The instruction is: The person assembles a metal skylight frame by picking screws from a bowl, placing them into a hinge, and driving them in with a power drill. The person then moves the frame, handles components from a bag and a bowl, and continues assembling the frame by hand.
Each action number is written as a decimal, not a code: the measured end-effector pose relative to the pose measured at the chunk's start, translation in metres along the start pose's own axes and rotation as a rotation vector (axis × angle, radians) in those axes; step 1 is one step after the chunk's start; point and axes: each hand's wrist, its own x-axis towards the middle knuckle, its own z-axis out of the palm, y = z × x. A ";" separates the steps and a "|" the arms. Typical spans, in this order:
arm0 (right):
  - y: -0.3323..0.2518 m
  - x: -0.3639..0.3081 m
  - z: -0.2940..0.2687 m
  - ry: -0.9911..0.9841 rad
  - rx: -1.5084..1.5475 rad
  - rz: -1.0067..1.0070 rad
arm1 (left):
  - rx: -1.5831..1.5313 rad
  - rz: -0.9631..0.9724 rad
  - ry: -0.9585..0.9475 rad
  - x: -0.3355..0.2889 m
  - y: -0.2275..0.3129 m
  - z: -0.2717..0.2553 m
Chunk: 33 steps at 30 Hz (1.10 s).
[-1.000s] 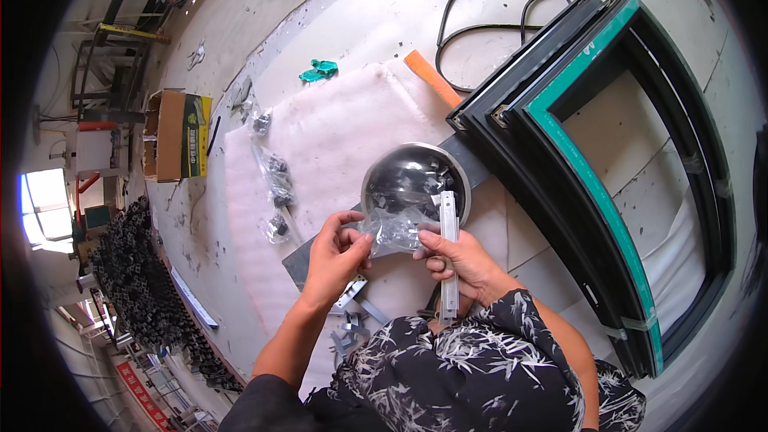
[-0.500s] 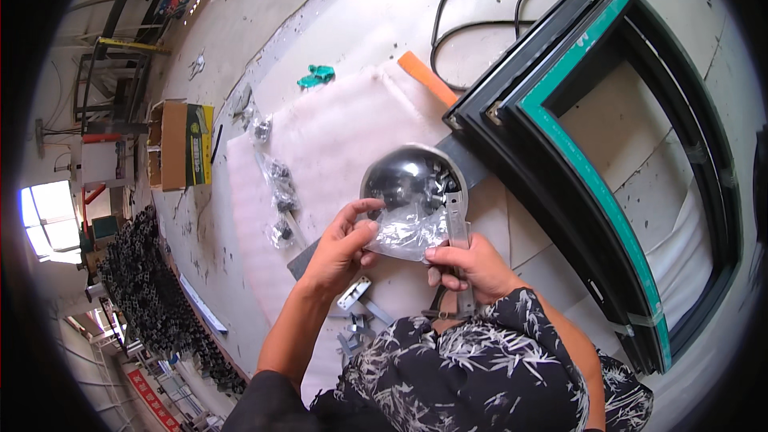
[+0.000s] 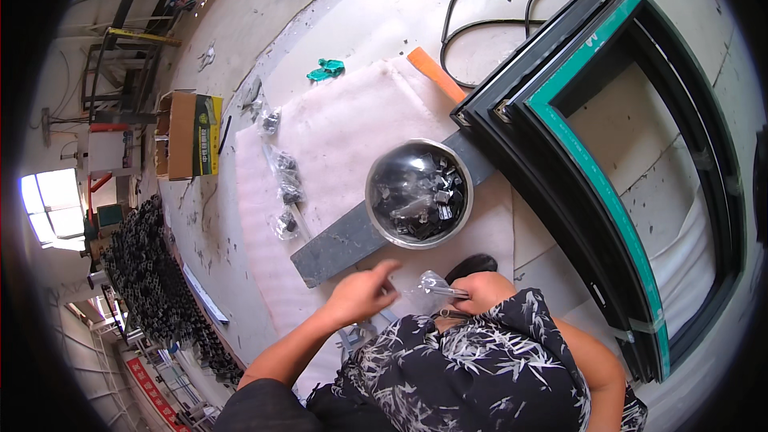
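Hands are now pulled back toward the body, away from the steel bowl; half a second ago both were up at its near rim with the clear plastic bag held over it. Bag is now looking flat and near-empty, so its hardware is most likely sitting in the bowl with the other dark metal pieces. Right hand is closing into a fist, pinching the bag's edge close to the patterned shirt. Left hand is coming loose, index finger stretched toward the bag, other fingers half curled, gripping nothing that I can see. Bowl is staying on the grey flat bar, over the white foam sheet. Several still-full small bags are lying along the sheet's left edge, well apart from both hands. Dark window frame with a teal strip is lying just right of the bowl, a black cable looping beyond it.
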 end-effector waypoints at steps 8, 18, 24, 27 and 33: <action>-0.021 -0.003 -0.028 0.385 -0.137 0.102 | 0.406 0.439 0.837 0.077 0.021 -0.017; -0.030 0.006 -0.047 0.565 0.546 0.199 | -0.682 0.206 0.664 0.064 0.004 -0.017; -0.069 0.025 -0.043 0.418 1.119 0.175 | -0.099 0.532 0.598 0.042 0.063 0.011; -0.053 0.027 -0.043 0.405 1.217 0.255 | -0.245 0.550 0.361 0.038 0.068 -0.002; -0.045 0.022 -0.062 0.358 1.492 0.230 | 0.284 0.493 0.832 0.089 0.021 -0.047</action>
